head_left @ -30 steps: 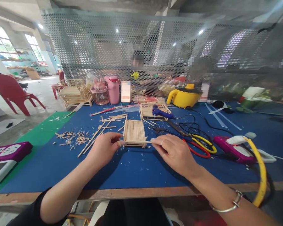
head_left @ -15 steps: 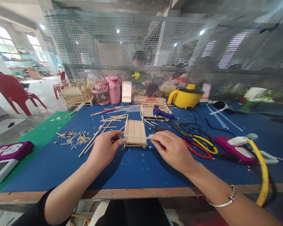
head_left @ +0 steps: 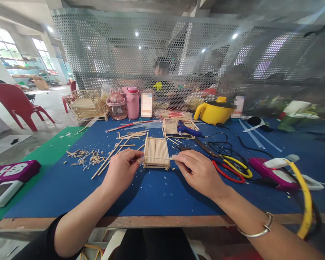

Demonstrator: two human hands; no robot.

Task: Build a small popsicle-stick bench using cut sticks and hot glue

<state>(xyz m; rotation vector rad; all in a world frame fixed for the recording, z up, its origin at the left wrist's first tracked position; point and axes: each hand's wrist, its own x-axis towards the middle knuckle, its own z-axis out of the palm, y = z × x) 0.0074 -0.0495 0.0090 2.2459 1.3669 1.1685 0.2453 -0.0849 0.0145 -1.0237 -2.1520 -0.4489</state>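
Between my hands, a thin wooden stick (head_left: 157,158) runs level across the near end of a small wooden-stick frame (head_left: 156,146). My left hand (head_left: 124,167) pinches the stick's left end between thumb and fingers. Its right end is pinched by my right hand (head_left: 199,169), which wears rings. The frame lies on the blue table mat (head_left: 151,196), its slatted top made of sticks laid side by side, with short posts at the corners. Whether the stick touches the frame's posts I cannot tell. Loose sticks (head_left: 108,162) lie just left of the frame.
Behind the frame, a blue glue gun (head_left: 188,129) rests on another stick frame (head_left: 169,129). Scissors (head_left: 233,169) with red and yellow handles lie right, near cables and a purple power strip (head_left: 273,173). A yellow pot (head_left: 215,112) and pink bottle (head_left: 132,103) stand behind. Wood scraps (head_left: 86,157) lie left.
Both hands keep their pinch on the stick, which sits almost as before over the frame's near end. The whole view has shifted slightly.
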